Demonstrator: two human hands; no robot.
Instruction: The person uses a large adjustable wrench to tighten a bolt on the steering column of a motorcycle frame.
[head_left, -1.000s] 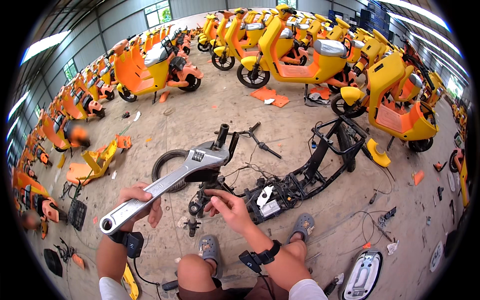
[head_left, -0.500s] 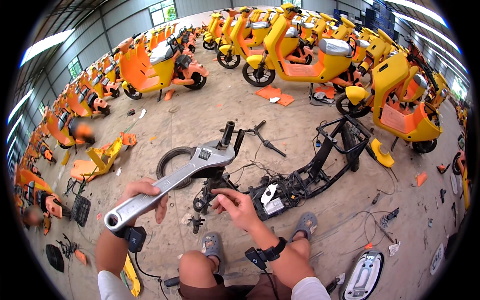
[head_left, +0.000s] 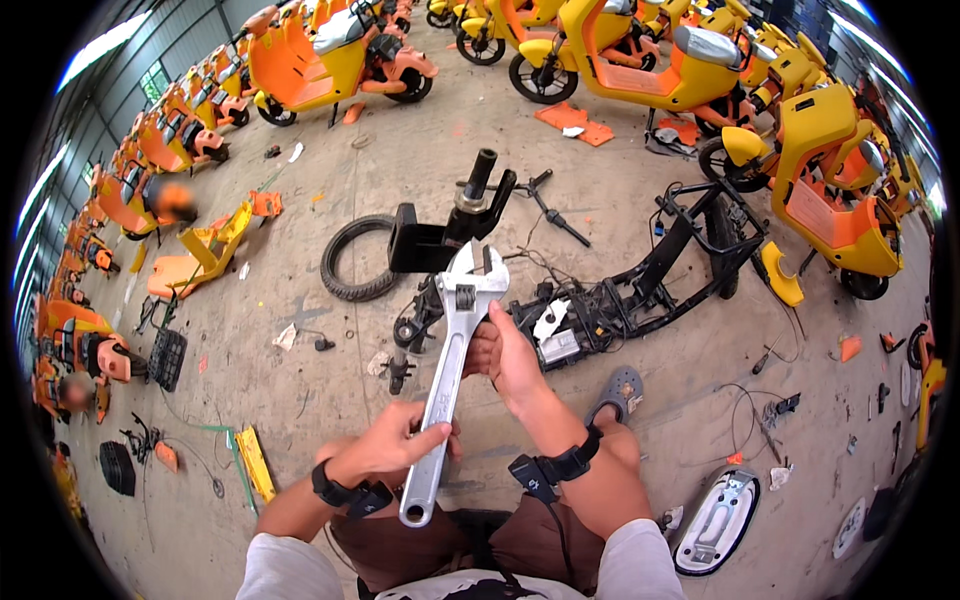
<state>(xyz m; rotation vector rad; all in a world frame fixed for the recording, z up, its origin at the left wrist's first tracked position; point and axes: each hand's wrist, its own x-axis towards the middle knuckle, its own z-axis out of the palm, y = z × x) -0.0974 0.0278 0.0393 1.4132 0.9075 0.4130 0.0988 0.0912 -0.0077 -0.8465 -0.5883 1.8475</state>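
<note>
A large silver adjustable wrench [head_left: 455,365] slants up in front of me, its jaws at the top. My left hand [head_left: 400,440] is wrapped round the lower handle, thumb on top. With its thumb against the side of the wrench head and its fingers curled behind, my right hand [head_left: 508,365] grips just below the jaws. Past the jaws rises the black steering tube [head_left: 480,180] with a metal collar near its top, part of the bare scooter frame [head_left: 650,315]. The jaws look apart from the collar.
A loose tyre [head_left: 345,285] lies beyond the wrench, and a handlebar [head_left: 555,215] lies behind the tube. Yellow body panels [head_left: 205,250] are on the floor at left, a white-edged seat base [head_left: 717,525] at lower right. Rows of orange and yellow scooters [head_left: 640,65] stand behind.
The wrench has swung from lying slanted across the steering tube to nearly upright, nearer me. My right hand has come up onto its head; my left has moved right and down. The view has tilted down.
</note>
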